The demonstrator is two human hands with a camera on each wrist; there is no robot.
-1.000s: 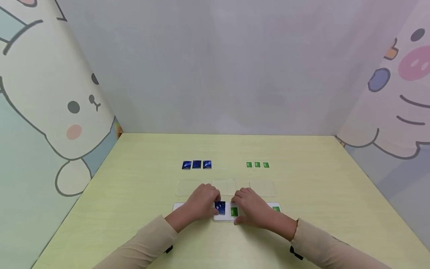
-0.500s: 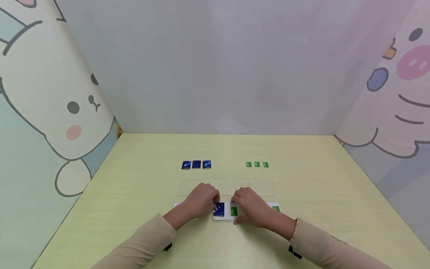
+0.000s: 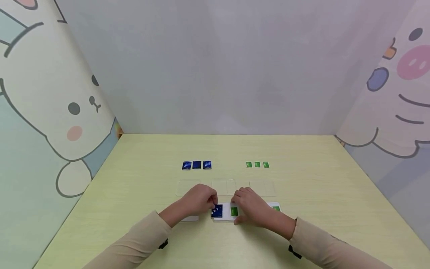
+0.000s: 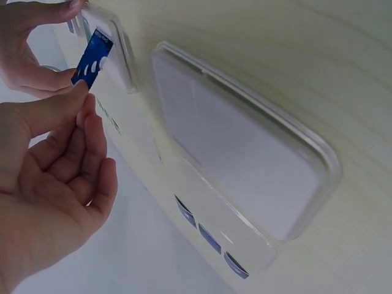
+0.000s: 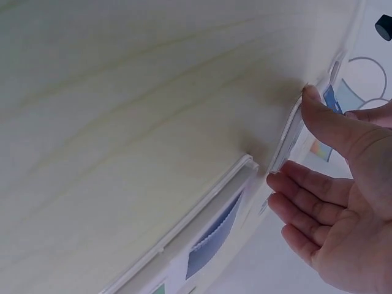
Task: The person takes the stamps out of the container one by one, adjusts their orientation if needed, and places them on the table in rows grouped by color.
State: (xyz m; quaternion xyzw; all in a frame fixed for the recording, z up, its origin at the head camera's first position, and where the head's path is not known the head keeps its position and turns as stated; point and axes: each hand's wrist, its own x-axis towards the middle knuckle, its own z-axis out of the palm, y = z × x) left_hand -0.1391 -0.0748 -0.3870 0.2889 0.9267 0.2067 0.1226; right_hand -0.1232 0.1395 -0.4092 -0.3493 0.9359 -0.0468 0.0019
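My left hand pinches a dark blue stamp with white moon shapes between thumb and fingertips. It is held at the left end of a shallow clear box lined in white; in the left wrist view the stamp is tilted. A small green stamp lies in that box, right of the blue one. My right hand grips the box across its width, thumb on the near edge, fingers on the far edge. Left of it, mostly behind my left hand, sits a similar box with a bare white lining.
A third box at right holds a green stamp and a blue piece with a scalloped edge. Clear lids lie behind the boxes. Farther back are three blue stamps and three green stamps.
My left hand has shifted left and slightly toward me, drawing the blue stamp with it to the box's left end, away from the green stamp. My right hand stays put.
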